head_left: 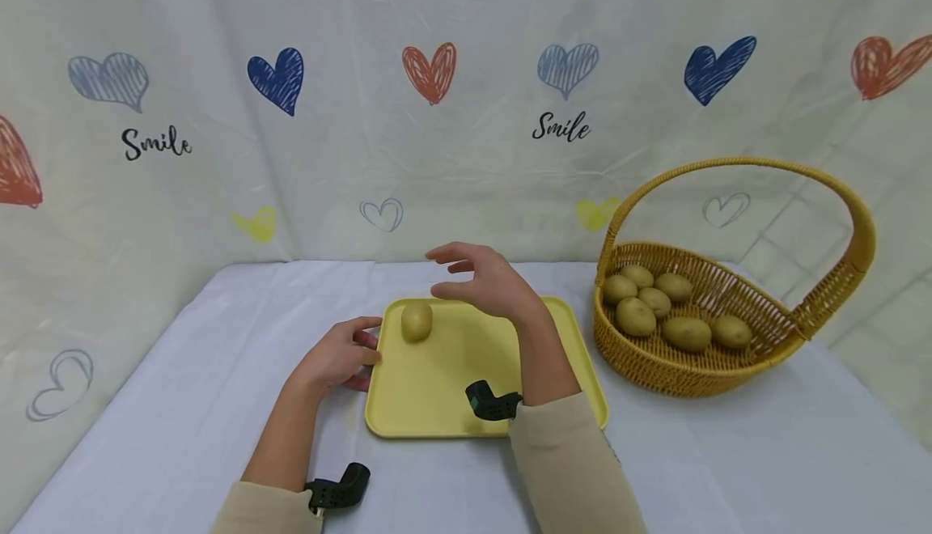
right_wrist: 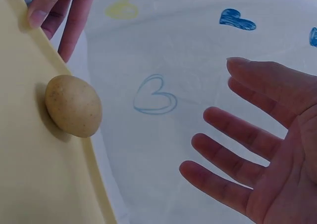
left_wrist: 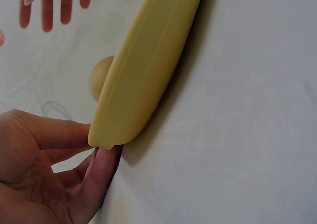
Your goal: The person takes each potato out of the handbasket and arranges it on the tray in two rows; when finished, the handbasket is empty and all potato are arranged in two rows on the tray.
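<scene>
Pinching the yellow tray [head_left: 444,404] by its left rim, our left hand [head_left: 341,353] probably steadies it; our right hand [head_left: 489,281], grip empty and relaxed, hovers above, near the potato [head_left: 417,321] towards the far-left corner.

At the lower left of the frame, the left hand [left_wrist: 42,169] pinched the lower end of a yellow tray [left_wrist: 141,70], one digit at its rim and another against its underside. The tray slanted up to the top edge, its underside toward the camera. A potato [left_wrist: 100,79] showed partly behind the rim, left of centre. At the upper left, the right hand's fingers [left_wrist: 47,8] hung down, spread apart, before a pale backdrop [left_wrist: 29,70] bearing a blue outline [left_wrist: 49,106]. White cloth [left_wrist: 237,125] filled the right side.
</scene>
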The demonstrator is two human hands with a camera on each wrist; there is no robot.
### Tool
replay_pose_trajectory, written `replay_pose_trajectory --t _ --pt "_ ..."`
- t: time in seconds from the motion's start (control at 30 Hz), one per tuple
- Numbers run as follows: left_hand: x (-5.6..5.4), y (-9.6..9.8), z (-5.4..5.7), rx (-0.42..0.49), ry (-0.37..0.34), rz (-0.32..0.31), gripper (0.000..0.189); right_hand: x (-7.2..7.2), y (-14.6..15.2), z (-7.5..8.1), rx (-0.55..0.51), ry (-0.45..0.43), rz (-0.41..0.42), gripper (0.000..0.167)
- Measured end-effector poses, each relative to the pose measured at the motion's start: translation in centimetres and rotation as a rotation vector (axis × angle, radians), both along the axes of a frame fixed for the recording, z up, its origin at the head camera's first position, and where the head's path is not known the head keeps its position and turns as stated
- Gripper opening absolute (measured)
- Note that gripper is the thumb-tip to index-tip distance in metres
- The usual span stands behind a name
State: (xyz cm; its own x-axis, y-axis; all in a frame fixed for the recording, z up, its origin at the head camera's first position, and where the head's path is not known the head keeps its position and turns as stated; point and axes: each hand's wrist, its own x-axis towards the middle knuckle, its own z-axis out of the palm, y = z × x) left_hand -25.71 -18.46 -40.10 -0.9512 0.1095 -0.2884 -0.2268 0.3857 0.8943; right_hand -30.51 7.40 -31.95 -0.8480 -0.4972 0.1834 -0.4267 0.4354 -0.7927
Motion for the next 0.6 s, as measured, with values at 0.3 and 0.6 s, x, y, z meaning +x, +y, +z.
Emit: replay_pose_trajectory --t 0.3,0.6 --pt "0.0 0.2 0.1 -0.002 0.004 -0.004 0.068 0.8 1.7 0.9 -0.018 0.025 -0.016 0.048" --pt "-0.1 0.0 0.1 -0.01 0.003 -0.014 0.069 1.8 2.9 2.0 -0.055 0.042 -0.043 0.045"
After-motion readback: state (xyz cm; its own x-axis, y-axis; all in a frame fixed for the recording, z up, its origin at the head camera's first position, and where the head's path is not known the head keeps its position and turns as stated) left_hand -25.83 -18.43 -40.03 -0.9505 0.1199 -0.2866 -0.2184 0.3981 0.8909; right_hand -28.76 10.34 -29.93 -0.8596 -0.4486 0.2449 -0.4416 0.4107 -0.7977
